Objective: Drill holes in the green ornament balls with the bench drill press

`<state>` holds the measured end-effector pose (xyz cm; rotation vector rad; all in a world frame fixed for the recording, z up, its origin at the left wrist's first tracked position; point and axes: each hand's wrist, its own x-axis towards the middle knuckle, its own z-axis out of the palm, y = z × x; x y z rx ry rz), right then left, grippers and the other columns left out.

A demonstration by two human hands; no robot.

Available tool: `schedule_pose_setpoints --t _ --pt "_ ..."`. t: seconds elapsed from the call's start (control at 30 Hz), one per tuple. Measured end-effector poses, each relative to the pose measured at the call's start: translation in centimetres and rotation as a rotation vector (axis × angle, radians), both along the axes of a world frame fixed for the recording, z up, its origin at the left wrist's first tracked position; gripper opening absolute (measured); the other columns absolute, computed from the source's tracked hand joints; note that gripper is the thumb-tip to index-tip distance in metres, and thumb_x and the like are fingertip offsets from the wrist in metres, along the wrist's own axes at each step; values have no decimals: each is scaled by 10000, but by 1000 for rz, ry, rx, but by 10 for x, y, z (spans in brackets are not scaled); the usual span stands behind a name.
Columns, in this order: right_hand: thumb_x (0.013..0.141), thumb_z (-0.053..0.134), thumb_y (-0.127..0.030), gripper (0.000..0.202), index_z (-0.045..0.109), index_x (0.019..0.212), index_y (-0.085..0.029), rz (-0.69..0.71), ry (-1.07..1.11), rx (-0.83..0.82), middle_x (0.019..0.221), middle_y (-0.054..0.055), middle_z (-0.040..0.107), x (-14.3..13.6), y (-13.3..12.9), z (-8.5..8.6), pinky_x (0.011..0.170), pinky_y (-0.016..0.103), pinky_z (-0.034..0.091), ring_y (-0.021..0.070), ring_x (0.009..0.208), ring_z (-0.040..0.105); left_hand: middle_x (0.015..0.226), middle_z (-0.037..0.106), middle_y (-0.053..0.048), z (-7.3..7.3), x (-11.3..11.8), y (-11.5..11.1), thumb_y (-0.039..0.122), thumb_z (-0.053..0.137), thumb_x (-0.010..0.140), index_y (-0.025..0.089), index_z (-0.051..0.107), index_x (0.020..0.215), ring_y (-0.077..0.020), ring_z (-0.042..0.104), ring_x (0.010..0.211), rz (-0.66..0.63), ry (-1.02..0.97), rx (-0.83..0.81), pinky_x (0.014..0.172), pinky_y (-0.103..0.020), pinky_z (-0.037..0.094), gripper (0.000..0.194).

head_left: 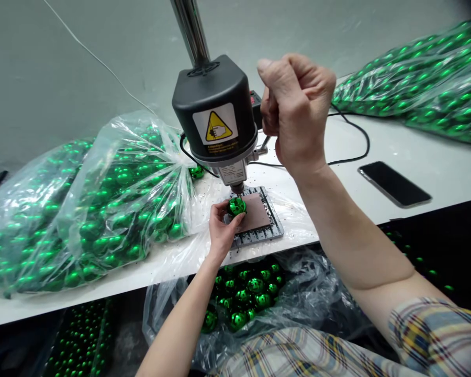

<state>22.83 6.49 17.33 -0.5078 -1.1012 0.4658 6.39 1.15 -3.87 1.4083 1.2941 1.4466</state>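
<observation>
Between the thumb and fingers of my left hand [222, 226] is a shiny green ball [237, 207], steadied just under the chuck [237, 188] of a small black drill press [215, 112]. The ball rests over a pinkish board [257, 212] on the slotted metal base [277, 229]. Whether the bit touches the ball I cannot tell. Raised to the right of the drill head, my right hand [298, 104] is closed in a fist around the feed lever [264, 146], whose grip is mostly hidden by the fingers.
Clear plastic bags full of green balls lie at left [121, 204] and far right [424, 78]. A phone [394, 183] lies on the white table [337, 196] beside a black cable [367, 141]. Below the edge, an open plastic bag [310, 283] holds more balls. Dark shavings dot the base.
</observation>
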Motion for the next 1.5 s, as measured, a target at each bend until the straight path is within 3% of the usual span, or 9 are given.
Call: schedule_pose_setpoints --t 0.1,0.3,0.47,0.7,0.8,0.97,1.17,1.5 --pt "807 720 -548 631 253 507 -248 8 -4 22 457 -37 297 0 1 -1 393 327 203 111 424 230 1195 681 -96 1 5 -1 306 871 682 207 614 1147 -222 677 1065 -51 23 7 966 -389 539 540" --pt "849 714 -333 550 287 514 -248 49 37 72 441 -54 322 0 -1 -1 393 332 198 99 376 210 1108 720 -93 -1 4 2 324 897 639 191 621 1110 -216 700 994 -60 -76 -58 931 -397 564 563" --pt "815 771 -406 595 294 496 -247 64 57 93 430 -54 327 0 0 -1 378 339 171 97 347 210 1080 720 -96 -8 -1 5 360 895 644 180 604 1095 -214 706 991 -41 -133 -103 935 -399 568 565" --pt "815 761 -510 613 300 506 -249 59 33 74 433 -58 341 0 -2 0 373 326 188 95 354 240 1219 681 -96 -5 9 -4 297 864 703 208 624 1152 -237 672 1105 -76 105 63 1010 -440 539 517" --pt "851 740 -445 574 318 518 -244 70 27 74 447 -61 352 1 -6 -2 378 314 202 85 361 245 1213 684 -92 -4 14 -4 274 864 694 209 617 1153 -240 677 1104 -88 95 88 1002 -456 550 525" --pt "897 665 -257 519 293 536 -228 9 -25 102 461 -58 350 3 -13 -12 395 299 215 74 382 250 1182 694 -85 -7 15 -2 272 873 685 210 622 1154 -234 690 1079 -97 55 75 1003 -463 556 536" --pt "907 677 -462 589 291 538 -214 -115 -64 120 479 -51 293 3 -24 -32 422 277 239 69 418 261 1178 699 -86 -9 15 -2 275 879 680 206 624 1145 -237 690 1090 -88 36 50 1028 -476 545 535" --pt "921 661 -390 599 235 544 -203 -106 -111 200 461 -42 257 7 -38 -57 426 326 246 99 412 285 1177 701 -88 -5 16 -3 258 884 672 200 620 1101 -240 691 1098 -111 -2 51 1037 -473 540 507"
